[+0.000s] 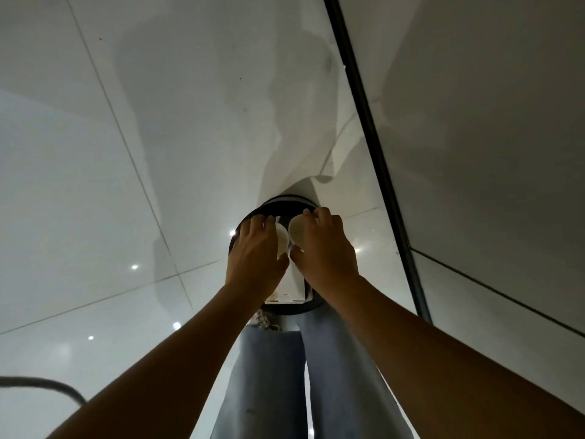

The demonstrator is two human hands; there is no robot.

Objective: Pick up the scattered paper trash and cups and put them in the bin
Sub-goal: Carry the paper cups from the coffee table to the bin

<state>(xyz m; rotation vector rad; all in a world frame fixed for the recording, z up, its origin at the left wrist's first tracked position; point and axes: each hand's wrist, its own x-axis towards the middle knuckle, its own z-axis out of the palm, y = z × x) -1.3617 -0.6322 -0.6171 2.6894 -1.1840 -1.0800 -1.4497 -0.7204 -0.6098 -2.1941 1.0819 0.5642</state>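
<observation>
Directly below the curled fingers, the bin [243, 221] gapes, so the left hand [256, 251] and right hand [326, 248], each gripping a cup [297, 232], should simply spread their fingers and drop both cups straight inside

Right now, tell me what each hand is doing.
Left hand: closed around a white cup, over the bin.
Right hand: closed around another white cup, over the same bin.

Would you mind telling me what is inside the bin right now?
A white box-like piece shows inside the bin. The hands, holding white cups, cover the rest.
</observation>
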